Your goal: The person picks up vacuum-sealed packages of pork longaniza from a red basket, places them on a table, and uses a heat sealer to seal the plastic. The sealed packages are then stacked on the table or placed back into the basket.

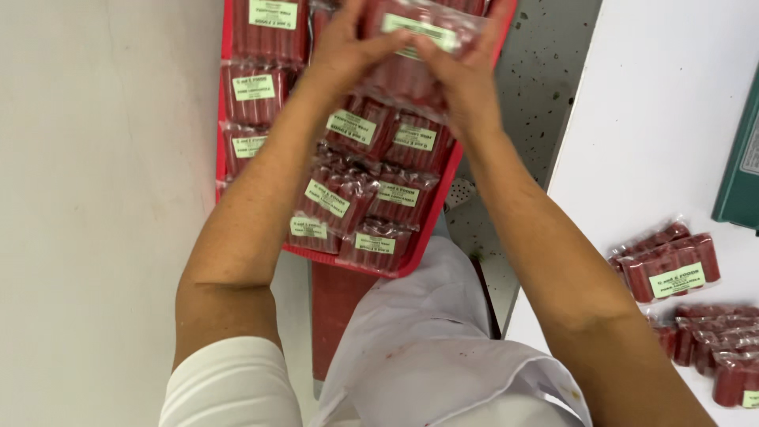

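Fingers of the left hand [345, 46] and right hand [465, 77] are clamped on one clear packet of red sausages [417, 49], held above a red tray [427, 237] full of labelled packets. More packets [670, 265] lie on the white table [632, 126] to the right

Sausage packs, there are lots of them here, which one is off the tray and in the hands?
The sausage pack at the top, gripped by the left hand and right hand above the red tray. The others lie flat in the tray or on the white table.
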